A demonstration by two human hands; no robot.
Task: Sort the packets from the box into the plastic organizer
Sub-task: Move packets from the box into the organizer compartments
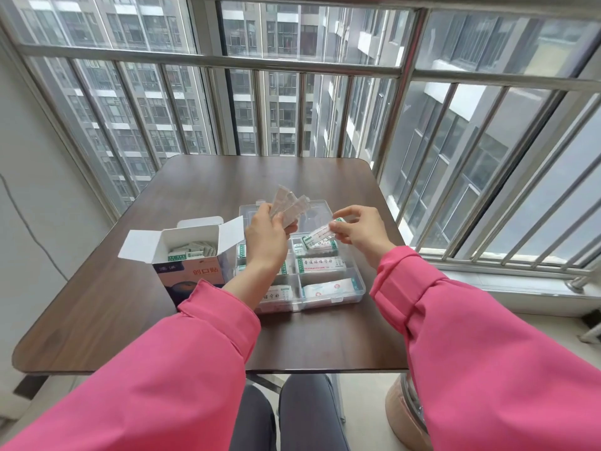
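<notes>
Left hand [265, 237] grips a fanned bunch of packets [289, 205], held upright above the far-left part of the organizer [356, 289], fingers curled round their lower ends. Right hand [361, 231] pinches a single packet [320, 234] by its right end between thumb and fingertips; the packet is tilted, left end lower, hovering just over the far-right compartment. Both arms wear pink sleeves [487, 353]. The organizer is a clear plastic tray with dividers, sitting mid-table, its clear lid [317, 209] open and lying flat on the far side. Its compartments already hold packets: white ones with green edges and printed text in the far and middle right cells, a white one with a red mark in the near-right cell, more with text in the near-left cell; the left cells are partly hidden by the left forearm. The box [192, 258] stands just left of the organizer, touching or nearly so, cannot tell which; top flaps open, more small packets [192, 250] stacked inside. Everything rests on a dark brown wood-look table [130, 320]. Beyond the far edge, a metal railing [403, 73] and window, with apartment blocks [260, 109] outside.
</notes>
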